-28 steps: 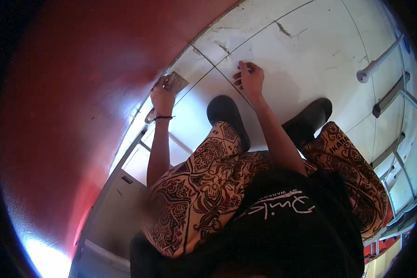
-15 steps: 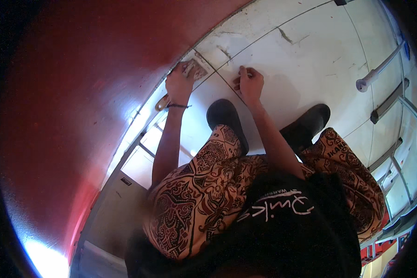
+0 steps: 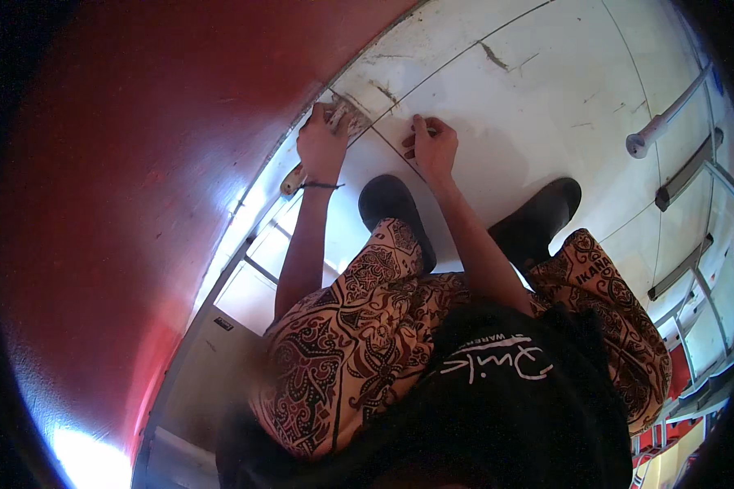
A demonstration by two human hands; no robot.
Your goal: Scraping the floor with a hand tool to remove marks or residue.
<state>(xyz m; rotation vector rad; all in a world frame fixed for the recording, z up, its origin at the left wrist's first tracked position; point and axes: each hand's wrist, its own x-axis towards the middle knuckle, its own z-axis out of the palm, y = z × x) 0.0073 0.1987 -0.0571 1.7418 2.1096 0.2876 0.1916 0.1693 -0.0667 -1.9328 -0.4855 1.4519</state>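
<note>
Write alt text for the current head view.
A person's left hand holds a flat-bladed scraper at the edge of a white tiled floor beside a red wall; the right hand, fingers curled, is nearby. Patterned trousers and dark shoes show below.

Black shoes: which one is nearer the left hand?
The left shoe, between the person's forearms. The right shoe sits farther from the left hand, beyond the right forearm.

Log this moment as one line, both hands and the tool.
Left hand: gripping scraper | Right hand: curled near tiled floor, grasp unclear | Scraper: blade near red wall
</note>
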